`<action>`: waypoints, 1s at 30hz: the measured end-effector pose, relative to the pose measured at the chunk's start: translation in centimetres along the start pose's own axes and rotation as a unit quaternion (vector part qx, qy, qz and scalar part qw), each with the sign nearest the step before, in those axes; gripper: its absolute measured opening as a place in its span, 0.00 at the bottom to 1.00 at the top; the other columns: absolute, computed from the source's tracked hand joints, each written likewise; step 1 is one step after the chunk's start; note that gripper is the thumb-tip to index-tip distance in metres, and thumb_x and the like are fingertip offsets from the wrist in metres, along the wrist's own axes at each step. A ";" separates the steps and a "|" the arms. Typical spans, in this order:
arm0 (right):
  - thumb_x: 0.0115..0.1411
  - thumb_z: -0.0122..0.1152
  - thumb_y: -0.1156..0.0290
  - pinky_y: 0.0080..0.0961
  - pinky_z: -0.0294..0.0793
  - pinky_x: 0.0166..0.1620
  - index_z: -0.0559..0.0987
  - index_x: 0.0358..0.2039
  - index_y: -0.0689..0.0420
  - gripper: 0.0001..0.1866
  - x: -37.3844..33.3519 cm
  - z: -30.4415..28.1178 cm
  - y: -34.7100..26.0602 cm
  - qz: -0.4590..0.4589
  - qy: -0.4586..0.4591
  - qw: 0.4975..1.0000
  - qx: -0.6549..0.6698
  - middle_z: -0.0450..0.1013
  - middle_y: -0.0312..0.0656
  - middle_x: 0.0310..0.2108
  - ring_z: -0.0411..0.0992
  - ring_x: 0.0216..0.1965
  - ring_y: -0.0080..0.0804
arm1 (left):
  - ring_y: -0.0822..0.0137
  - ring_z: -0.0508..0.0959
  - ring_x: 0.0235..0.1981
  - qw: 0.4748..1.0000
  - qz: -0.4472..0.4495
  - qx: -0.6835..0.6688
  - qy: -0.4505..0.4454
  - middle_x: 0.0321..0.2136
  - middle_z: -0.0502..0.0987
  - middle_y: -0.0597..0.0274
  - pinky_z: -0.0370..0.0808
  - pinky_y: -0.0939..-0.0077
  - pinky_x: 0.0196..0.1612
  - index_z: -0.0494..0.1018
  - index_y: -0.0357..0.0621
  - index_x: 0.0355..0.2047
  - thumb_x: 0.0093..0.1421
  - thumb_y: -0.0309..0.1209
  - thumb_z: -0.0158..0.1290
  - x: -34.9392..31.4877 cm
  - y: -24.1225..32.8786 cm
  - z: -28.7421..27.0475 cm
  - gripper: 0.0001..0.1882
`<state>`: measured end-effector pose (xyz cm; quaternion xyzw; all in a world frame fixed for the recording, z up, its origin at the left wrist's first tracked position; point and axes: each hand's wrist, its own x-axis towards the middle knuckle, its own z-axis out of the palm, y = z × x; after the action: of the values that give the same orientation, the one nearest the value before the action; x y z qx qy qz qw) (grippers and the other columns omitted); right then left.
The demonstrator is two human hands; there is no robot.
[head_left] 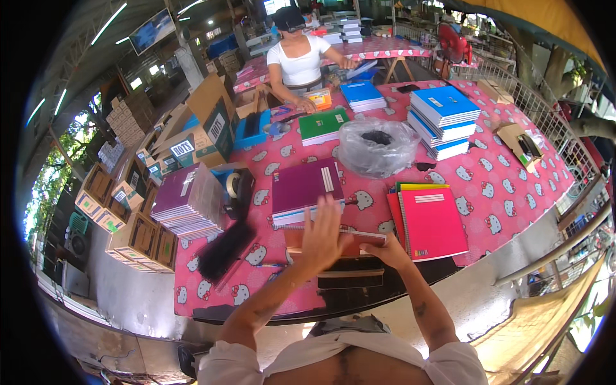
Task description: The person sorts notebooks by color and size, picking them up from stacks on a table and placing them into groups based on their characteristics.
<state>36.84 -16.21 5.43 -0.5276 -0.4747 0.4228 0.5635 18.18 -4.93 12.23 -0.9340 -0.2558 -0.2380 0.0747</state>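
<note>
Head camera view: a thin orange-brown notebook [366,238] is held at the near edge of the table [292,300], just in front of the person's body and close to the purple notebooks [307,187]. Its right end is gripped by the right hand [389,251], with the thumb laid along the near face and the fingers partly hidden. The left hand [323,239] is spread flat and raised across the notebook, its fingers extended, slightly blurred and closed around nothing; whether the cover is touched by its palm cannot be told. Below the notebook, a dark bar [350,277] is seen at the table's edge.

To the right, red and pink spiral notebooks [435,221] are stacked, fanned slightly apart. To the left, a black-bristled brush [226,251] is laid near a tape dispenser [239,196] and a stack of purple books [186,200]. Farther back, a clear plastic bundle [377,151] is set between green notebooks [323,126] and a tall blue stack [444,119]. Across the table, an orange and white box [319,99] is reached by a hand of a co-worker [298,59] dressed in white.
</note>
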 end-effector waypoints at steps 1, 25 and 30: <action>0.61 0.68 0.74 0.21 0.74 0.41 0.83 0.44 0.63 0.11 0.1 0.5 0.4 -0.027 0.010 1.000 0.003 0.80 0.32 0.32 0.72 0.36 0.15 | 0.43 0.53 0.72 1.000 -0.002 -0.005 -0.004 0.69 0.56 0.38 0.49 0.37 0.69 0.58 0.28 0.66 0.66 0.51 0.49 -2.9 0.6 1.9 0.41; 0.60 0.60 0.83 0.22 0.76 0.42 0.79 0.47 0.65 0.14 -1.3 1.1 0.7 -0.088 0.017 0.995 -0.032 0.80 0.35 0.37 0.75 0.38 0.19 | 0.37 0.55 0.70 0.985 0.161 -0.056 -0.032 0.68 0.57 0.32 0.50 0.34 0.68 0.56 0.25 0.66 0.64 0.57 0.46 -1.7 4.4 2.1 0.46; 0.61 0.63 0.75 0.25 0.76 0.41 0.79 0.46 0.65 0.13 -0.9 1.5 0.7 -0.053 0.011 0.988 0.143 0.80 0.37 0.37 0.74 0.38 0.21 | 0.35 0.52 0.71 0.980 0.157 -0.117 -0.028 0.67 0.54 0.27 0.46 0.33 0.68 0.56 0.25 0.66 0.66 0.56 0.44 0.5 4.6 1.5 0.44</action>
<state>35.21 -16.72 4.63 -0.4200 -0.4304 0.4502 0.6600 21.50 -8.30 11.05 -0.9711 -0.0785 -0.2254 -0.0056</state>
